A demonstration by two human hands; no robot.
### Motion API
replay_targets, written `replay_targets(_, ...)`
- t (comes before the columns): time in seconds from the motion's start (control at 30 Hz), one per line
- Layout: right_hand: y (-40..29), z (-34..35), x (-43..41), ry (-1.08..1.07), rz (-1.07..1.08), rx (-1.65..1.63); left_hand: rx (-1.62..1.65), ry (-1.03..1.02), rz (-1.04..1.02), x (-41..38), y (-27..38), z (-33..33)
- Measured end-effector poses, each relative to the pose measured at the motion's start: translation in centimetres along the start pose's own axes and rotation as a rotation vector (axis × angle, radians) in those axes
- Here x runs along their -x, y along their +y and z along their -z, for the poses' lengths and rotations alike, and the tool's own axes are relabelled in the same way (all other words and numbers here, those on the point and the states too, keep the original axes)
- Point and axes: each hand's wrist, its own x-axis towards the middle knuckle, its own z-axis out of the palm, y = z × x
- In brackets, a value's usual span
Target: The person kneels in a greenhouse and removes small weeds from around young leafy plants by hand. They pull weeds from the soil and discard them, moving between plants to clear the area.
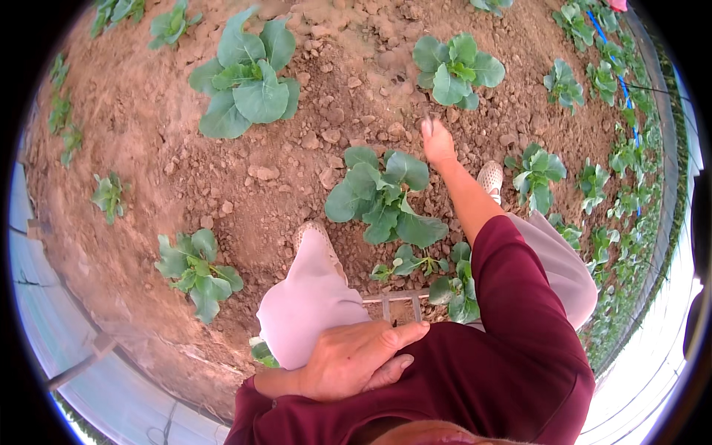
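My right hand (438, 143) reaches forward over the soil with its fingers closed around a slim, dark hand tool (428, 119). Only a short piece of the tool shows, so its kind is unclear. Just beyond that hand grows a leafy brassica plant (459, 69). A larger brassica plant (384, 194) stands nearer to me, left of my right forearm. My left hand (356, 356) lies across my lap against the maroon top (478, 372), holding nothing that I can see. Its index finger and thumb are apart; the other fingers are partly hidden.
Clods cover the brown soil (267, 172). Another big brassica (247, 83) grows ahead left, a smaller one (200, 272) beside my left leg. A slatted frame (397, 298) lies between my legs. At right, a blue line (623, 92) runs through dense plants; plastic sheeting (50, 300) borders the left.
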Motion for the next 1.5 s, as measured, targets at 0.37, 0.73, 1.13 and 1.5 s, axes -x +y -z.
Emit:
replay_targets(0.37,-1.6,1.5,0.9,0.064,0.113,-0.171,0.016,0.021,-0.009,-0.9,-0.6,0.3)
replay_targets(0.73,-6.7,2.3,-0.6,0.068,0.239,-0.365,-0.002,0.004,0.017,-1.0,-0.5,0.8)
replay_targets(1.13,1.2,2.0,5.0,-0.072,0.056,-0.134,0.045,0.002,-0.003,-0.9,-0.7,1.0)
replay_targets(1.5,2.8,1.6,8.4,-0.170,-0.009,-0.028,0.062,-0.009,0.013,-0.8,-0.7,0.6)
